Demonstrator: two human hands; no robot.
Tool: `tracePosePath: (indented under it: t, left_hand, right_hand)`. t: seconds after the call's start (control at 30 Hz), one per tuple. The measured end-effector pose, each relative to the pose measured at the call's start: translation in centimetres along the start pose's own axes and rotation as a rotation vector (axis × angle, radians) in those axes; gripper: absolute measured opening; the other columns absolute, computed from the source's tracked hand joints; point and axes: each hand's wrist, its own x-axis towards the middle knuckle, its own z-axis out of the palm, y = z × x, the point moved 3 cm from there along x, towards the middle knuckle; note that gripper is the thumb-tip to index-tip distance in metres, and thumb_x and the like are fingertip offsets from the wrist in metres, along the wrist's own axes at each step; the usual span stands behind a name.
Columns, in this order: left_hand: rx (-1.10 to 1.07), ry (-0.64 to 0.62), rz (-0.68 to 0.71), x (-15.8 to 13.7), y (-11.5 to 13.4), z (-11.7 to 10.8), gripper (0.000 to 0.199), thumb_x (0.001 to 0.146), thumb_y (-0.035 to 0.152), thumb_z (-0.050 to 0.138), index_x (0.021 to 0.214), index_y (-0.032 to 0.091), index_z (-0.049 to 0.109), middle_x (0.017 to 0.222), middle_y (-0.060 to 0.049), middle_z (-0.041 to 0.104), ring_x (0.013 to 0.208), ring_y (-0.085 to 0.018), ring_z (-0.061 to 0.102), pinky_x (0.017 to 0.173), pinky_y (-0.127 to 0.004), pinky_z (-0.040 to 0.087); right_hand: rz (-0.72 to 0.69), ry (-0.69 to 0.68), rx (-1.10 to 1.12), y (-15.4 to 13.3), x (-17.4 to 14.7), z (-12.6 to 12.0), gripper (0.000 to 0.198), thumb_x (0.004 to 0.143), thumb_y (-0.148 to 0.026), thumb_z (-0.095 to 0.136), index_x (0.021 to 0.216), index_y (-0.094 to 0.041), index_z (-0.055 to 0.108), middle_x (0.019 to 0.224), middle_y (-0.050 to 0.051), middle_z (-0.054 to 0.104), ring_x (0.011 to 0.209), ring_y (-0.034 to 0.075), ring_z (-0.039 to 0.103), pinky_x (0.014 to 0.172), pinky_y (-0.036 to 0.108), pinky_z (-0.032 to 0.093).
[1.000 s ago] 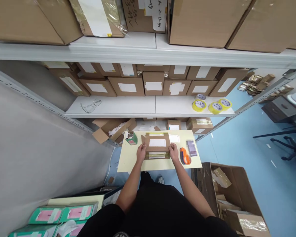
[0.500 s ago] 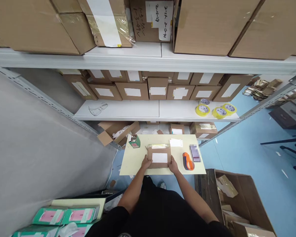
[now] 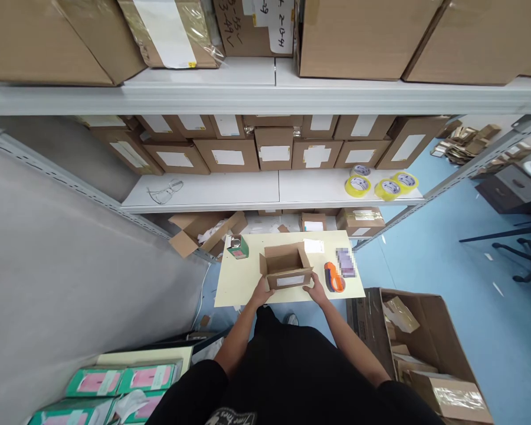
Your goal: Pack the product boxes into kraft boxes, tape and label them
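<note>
An open-topped cardboard box stands upright on the pale yellow table, a white label on its near side. Its flaps are raised and its inside shows brown cardboard. My left hand grips the box's near left lower corner. At the near right corner, my right hand holds it with the thumb on the front. To the right lies an orange tape dispenser, beside a blurred purple item. White paper labels rest behind the box, and a small green box sits at the table's far left corner.
A shelf beyond the table holds labelled boxes, glasses and yellow tape rolls. A large carton with boxes inside stands at the lower right. Green and pink packages are at lower left; a grey wall borders the left.
The box lay with its taped, labelled face up; now its top is open and its label faces me. Both hands stay on its sides. The view has shifted slightly.
</note>
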Motion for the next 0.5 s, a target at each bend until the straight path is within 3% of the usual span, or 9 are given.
tracePosePath:
  t: [0.17,0.27,0.43,0.5]
  left_hand:
    - [0.101,0.024,-0.063,-1.2,0.1,0.0,0.046,0.081,0.018,0.069,0.127,0.017,0.065,0.127,-0.014,0.073,0.115,-0.030,0.071,0.104,-0.045,0.054]
    - [0.129,0.076,-0.048,-2.0,0.7,-1.3,0.045,0.085,0.011,0.059,0.129,0.018,0.066,0.122,-0.012,0.075,0.121,-0.029,0.068,0.108,-0.045,0.051]
    - [0.251,0.595,0.107,-4.2,4.5,-5.4,0.052,0.093,0.010,0.044,0.141,0.017,0.061,0.137,-0.014,0.067,0.129,-0.027,0.063,0.112,-0.042,0.050]
    - [0.311,0.593,0.223,-4.4,6.7,-5.6,0.048,0.097,0.012,0.041,0.138,0.017,0.064,0.137,-0.014,0.066,0.128,-0.025,0.063,0.112,-0.041,0.050]
  right_hand:
    - [0.013,-0.068,-0.006,2.1,-1.1,-0.3,0.079,0.069,-0.019,0.066,0.147,-0.026,0.053,0.146,0.008,0.064,0.135,0.028,0.061,0.113,0.047,0.049]
    - [0.041,-0.101,0.046,2.6,-1.5,-0.5,0.080,0.067,-0.014,0.062,0.146,-0.026,0.057,0.142,0.008,0.067,0.134,0.028,0.062,0.111,0.046,0.051]
    - [0.028,-0.081,0.078,2.8,-2.2,-0.9,0.089,0.065,-0.011,0.054,0.153,-0.026,0.053,0.141,0.009,0.068,0.129,0.027,0.065,0.110,0.047,0.053]
    - [0.001,-0.035,0.098,2.6,-2.3,-1.3,0.092,0.063,-0.010,0.051,0.154,-0.027,0.052,0.138,0.008,0.069,0.125,0.026,0.067,0.109,0.048,0.054]
